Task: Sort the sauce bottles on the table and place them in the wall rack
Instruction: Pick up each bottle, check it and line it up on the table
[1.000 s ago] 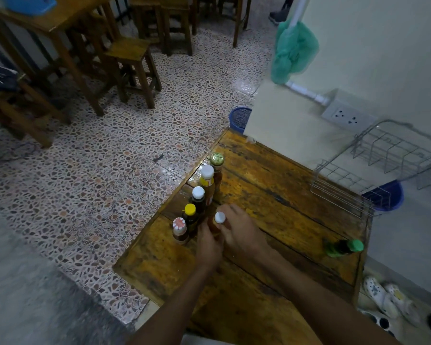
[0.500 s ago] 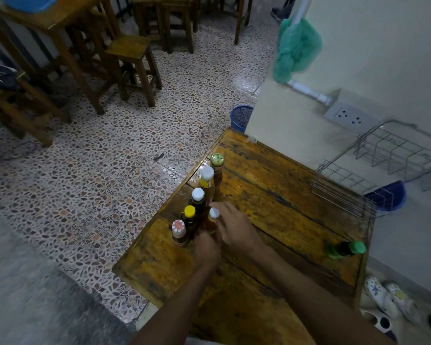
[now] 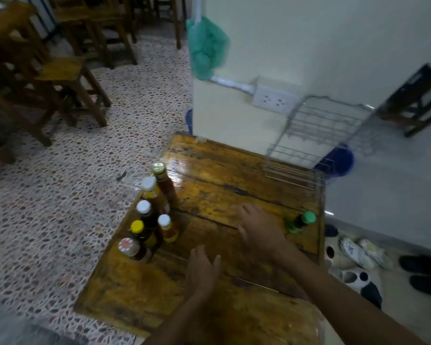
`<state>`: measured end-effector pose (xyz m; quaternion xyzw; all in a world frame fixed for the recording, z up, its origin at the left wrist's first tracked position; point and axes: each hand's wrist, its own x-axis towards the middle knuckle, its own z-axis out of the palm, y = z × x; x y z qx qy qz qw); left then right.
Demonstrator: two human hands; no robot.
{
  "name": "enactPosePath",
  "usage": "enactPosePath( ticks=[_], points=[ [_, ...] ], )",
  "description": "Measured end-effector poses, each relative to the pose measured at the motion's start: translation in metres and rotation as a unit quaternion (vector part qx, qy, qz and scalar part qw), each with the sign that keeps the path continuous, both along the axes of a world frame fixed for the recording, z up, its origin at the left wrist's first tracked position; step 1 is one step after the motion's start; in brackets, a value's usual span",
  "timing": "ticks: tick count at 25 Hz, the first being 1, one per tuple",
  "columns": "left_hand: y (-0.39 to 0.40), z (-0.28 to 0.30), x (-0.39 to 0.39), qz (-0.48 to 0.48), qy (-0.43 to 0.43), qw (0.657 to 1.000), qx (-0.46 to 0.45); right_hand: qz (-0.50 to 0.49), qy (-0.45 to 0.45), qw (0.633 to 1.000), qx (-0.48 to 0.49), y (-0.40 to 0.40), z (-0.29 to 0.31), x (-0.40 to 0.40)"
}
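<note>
Sauce bottles [image 3: 151, 215] overlapping, labels illegible; wall rack [image 3: 316, 140] blurred; left hand [image 3: 202, 270], right hand [image 3: 258, 226] empty, spread.

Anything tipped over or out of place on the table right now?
Yes: the green-capped bottle lies on its side near the table's right edge, apart from the six upright bottles grouped at the left edge. The wire rack holds no bottles. No spill is visible.
</note>
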<state>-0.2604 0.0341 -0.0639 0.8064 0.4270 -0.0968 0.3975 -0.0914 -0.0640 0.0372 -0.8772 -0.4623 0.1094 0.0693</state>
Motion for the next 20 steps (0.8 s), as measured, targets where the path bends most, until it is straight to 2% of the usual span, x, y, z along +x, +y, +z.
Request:
enactPosePath(
  ticks=[4, 7, 10, 12, 15, 18, 20],
  points=[
    [-0.046, 0.015, 0.052, -0.110, -0.056, 0.991, -0.058, -0.113, -0.109, 0.987, -0.028, -0.086, -0.003, 0.062],
    [-0.081, 0.028, 0.083, -0.156, -0.062, 0.979, -0.115, -0.206, -0.078, 0.974, -0.050, -0.127, -0.023, 0.086],
    [-0.108, 0.034, 0.108, -0.199, -0.054, 0.972, -0.116, -0.245, -0.014, 0.967, -0.075, -0.140, -0.040, 0.087],
    [-0.116, 0.032, 0.122, -0.222, -0.041, 0.970, -0.093, -0.244, 0.017, 0.966, -0.087, -0.144, -0.044, 0.083],
    [-0.118, 0.030, 0.134, -0.231, -0.035, 0.970, -0.072, -0.197, 0.017, 0.979, -0.058, -0.149, -0.043, 0.070],
    [-0.114, 0.038, 0.132, -0.243, -0.093, 0.962, -0.080, -0.172, 0.083, 0.982, -0.003, -0.147, -0.022, 0.049],
    [-0.109, 0.047, 0.123, -0.223, -0.152, 0.959, -0.082, -0.138, 0.080, 0.986, 0.039, -0.142, -0.002, 0.037]
  ],
)
